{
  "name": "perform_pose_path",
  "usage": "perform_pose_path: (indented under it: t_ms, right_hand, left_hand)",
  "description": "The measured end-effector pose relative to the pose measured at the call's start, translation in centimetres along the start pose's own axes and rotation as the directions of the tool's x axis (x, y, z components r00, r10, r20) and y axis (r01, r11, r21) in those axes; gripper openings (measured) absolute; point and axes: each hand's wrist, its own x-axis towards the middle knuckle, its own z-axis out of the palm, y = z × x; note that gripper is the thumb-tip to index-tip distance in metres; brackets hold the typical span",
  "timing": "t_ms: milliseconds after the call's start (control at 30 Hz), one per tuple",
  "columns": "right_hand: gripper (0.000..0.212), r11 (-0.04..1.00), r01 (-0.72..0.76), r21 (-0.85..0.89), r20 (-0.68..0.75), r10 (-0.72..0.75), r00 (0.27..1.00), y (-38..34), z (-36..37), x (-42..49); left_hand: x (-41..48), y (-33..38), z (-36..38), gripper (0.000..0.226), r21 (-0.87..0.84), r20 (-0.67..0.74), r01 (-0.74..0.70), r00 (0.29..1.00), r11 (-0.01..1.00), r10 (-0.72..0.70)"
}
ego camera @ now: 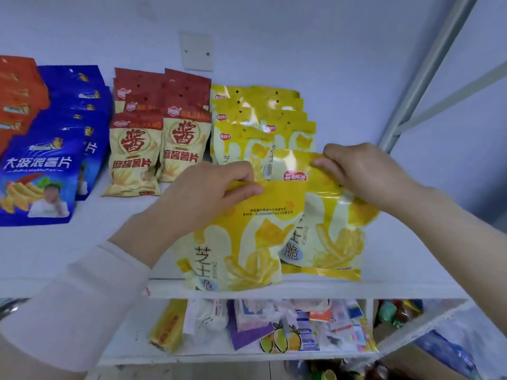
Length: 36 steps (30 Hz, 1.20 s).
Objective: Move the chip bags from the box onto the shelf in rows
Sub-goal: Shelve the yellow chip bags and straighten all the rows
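**Two yellow chip bags held at the front of the shelf**

Centre frame, the left hand (208, 193) has its grip clenched on the top edge of the front bag (247, 242). The thumb lies across the yellow face and the fingers curl behind. The right hand (362, 174), right of centre, pinches the top of a second bag (334, 234) of the same yellow design. The front bag overlaps the second bag's left side.

Both bags stand upright on the white shelf (397, 256), close to its front. The front bag's lower edge reaches down over the shelf's front lip.

Just behind them, two rows of matching yellow bags (260, 119) run back toward the wall. Left of those stand two rows of red-and-cream bags (159, 133), then blue bags (55, 149). Orange bags (16, 91) are cut off at the upper left edge.

A white sleeve (82, 297) covers the left forearm at lower left. On the wall above the rows sits a blank plate (196, 52).

At the bottom of the frame, a lower shelf (123, 338) carries a jumble of mixed packets (274, 325), too blurred to tell apart.
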Motion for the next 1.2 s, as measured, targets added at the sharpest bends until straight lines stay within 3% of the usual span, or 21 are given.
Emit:
perform_pose_path:
  t_ms: [133, 267, 433, 533, 633, 800, 1067, 1200]
  right_hand:
    - [0.049, 0.998, 0.032, 0.056, -0.010, -0.031, 0.999, 3.7, 3.2, 3.7]
    - [0.038, 0.994, 0.090, 0.064, -0.029, -0.089, 0.996, 6.9, 6.7, 6.7]
    - [0.037, 0.996, 0.051, -0.073, 0.007, -0.051, 0.999, 10.8, 10.6, 9.4]
    - [0.035, 0.989, 0.036, -0.146, -0.018, -0.039, 0.999, 13.0, 12.5, 10.5]
    - [0.048, 0.973, 0.081, -0.217, -0.091, -0.103, 0.991, 15.0, 14.1, 11.8]
    - [0.062, 0.969, 0.086, -0.234, -0.152, -0.124, 0.981, 17.3, 16.4, 13.6]
    - [0.041, 0.984, 0.039, -0.172, -0.158, -0.067, 0.985, 17.8, 20.0, 14.4]
    - [0.036, 0.998, -0.003, -0.070, -0.154, -0.007, 0.988, 17.5, 20.7, 14.3]
  left_hand:
    - [3.7, -2.9, 1.6, 0.033, 0.007, 0.029, 0.049, 0.998, 0.999, -0.049]
    - [7.2, -6.4, 3.4, 0.022, 0.052, 0.071, 0.114, 0.990, 0.992, -0.118]
    - [11.1, -11.2, 5.7, 0.022, 0.026, 0.133, 0.156, 0.978, 0.987, -0.158]
    - [13.1, -13.7, 7.0, 0.027, 0.120, 0.192, 0.156, 0.965, 0.981, -0.177]
    - [15.0, -15.6, 8.2, 0.032, 0.229, 0.239, 0.153, 0.949, 0.961, -0.207]
    - [17.0, -18.0, 10.0, 0.035, 0.309, 0.209, 0.118, 0.960, 0.944, -0.188]
    - [17.5, -19.4, 12.0, 0.032, 0.378, 0.187, 0.134, 0.958, 0.916, -0.217]
    - [17.6, -19.4, 12.4, 0.024, 0.252, 0.083, 0.251, 0.957, 0.935, -0.279]
